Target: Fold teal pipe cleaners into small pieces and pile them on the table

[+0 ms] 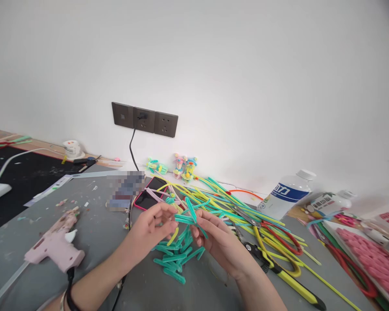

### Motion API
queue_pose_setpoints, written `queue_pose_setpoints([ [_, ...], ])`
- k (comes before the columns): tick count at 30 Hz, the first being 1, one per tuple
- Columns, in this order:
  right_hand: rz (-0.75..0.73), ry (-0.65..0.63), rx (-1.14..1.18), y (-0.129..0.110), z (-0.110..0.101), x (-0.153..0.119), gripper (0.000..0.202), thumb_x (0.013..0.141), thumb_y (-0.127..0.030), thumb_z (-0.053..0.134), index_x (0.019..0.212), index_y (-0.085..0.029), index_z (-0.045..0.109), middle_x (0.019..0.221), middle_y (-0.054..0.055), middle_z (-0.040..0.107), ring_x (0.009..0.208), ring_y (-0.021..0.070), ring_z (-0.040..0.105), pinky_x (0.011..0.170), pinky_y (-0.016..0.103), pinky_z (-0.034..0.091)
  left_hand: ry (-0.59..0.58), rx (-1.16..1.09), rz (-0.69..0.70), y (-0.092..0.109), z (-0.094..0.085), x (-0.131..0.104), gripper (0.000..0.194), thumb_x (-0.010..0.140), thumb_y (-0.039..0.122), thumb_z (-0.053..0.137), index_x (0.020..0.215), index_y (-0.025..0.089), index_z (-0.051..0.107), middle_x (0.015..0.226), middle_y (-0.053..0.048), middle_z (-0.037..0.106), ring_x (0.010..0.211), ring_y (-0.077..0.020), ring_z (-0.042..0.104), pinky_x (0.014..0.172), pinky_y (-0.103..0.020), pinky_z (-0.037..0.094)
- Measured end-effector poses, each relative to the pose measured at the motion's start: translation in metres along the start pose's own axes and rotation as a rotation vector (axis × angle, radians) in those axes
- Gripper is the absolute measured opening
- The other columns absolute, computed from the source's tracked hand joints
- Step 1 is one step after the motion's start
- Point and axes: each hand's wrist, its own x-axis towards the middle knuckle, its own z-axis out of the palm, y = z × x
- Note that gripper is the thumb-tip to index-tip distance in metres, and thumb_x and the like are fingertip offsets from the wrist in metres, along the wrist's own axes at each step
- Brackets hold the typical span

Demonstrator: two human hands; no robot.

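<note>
Between the fingertips of both hands is a small bundle of teal pipe cleaners [191, 211], some crossing at an angle. My right hand [218, 239] pinches the bundle between thumb and fingers. My left hand [154, 224] is curled, its thumb and forefinger at the left ends of the same pieces. Below the hands lies a loose pile of short teal pipe cleaner pieces [175, 261]. A curved yellow piece [173, 237] shows just under my left fingertips; whether it is held I cannot tell.
Long yellow and green pipe cleaners [220, 194] spread behind and right, with red-handled scissors [278, 235] and yellow-black pliers [288, 280]. A pink glue gun [56, 246] lies left, a phone [149, 196] behind. Bottles [285, 192] and small figures [184, 166] stand by the wall.
</note>
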Motion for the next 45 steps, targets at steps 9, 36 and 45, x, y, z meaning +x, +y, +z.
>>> queue_pose_setpoints([
  [9, -0.001, -0.027, -0.165, -0.002, 0.007, 0.0, 0.039, 0.08, -0.053, 0.076, 0.077, -0.019, 0.058, 0.074, 0.001, 0.062, 0.07, 0.0151, 0.055, 0.069, 0.027, 0.039, 0.111, 0.069, 0.03, 0.003, -0.001, 0.003, 0.02, 0.074, 0.034, 0.077, 0.082, 0.017, 0.073, 0.079, -0.003, 0.068, 0.072, -0.0164, 0.061, 0.062, -0.023, 0.052],
  [36, -0.104, 0.004, -0.349, 0.0, 0.008, 0.0, 0.037, 0.081, -0.052, 0.076, 0.073, -0.019, 0.063, 0.071, 0.003, 0.07, 0.066, 0.0172, 0.063, 0.065, 0.028, 0.043, 0.065, 0.083, 0.047, 0.001, -0.002, 0.002, 0.018, 0.077, 0.032, 0.074, 0.086, 0.018, 0.066, 0.073, 0.001, 0.059, 0.063, -0.013, 0.053, 0.059, -0.022, 0.048],
  [45, -0.071, 0.025, -0.292, -0.001, 0.008, 0.0, 0.038, 0.078, -0.052, 0.078, 0.073, -0.018, 0.061, 0.066, 0.001, 0.065, 0.061, 0.0133, 0.053, 0.061, 0.025, 0.038, -0.018, 0.044, 0.026, 0.007, 0.001, -0.001, 0.021, 0.083, 0.037, 0.07, 0.081, 0.018, 0.063, 0.066, 0.002, 0.058, 0.059, -0.0125, 0.053, 0.058, -0.023, 0.047],
])
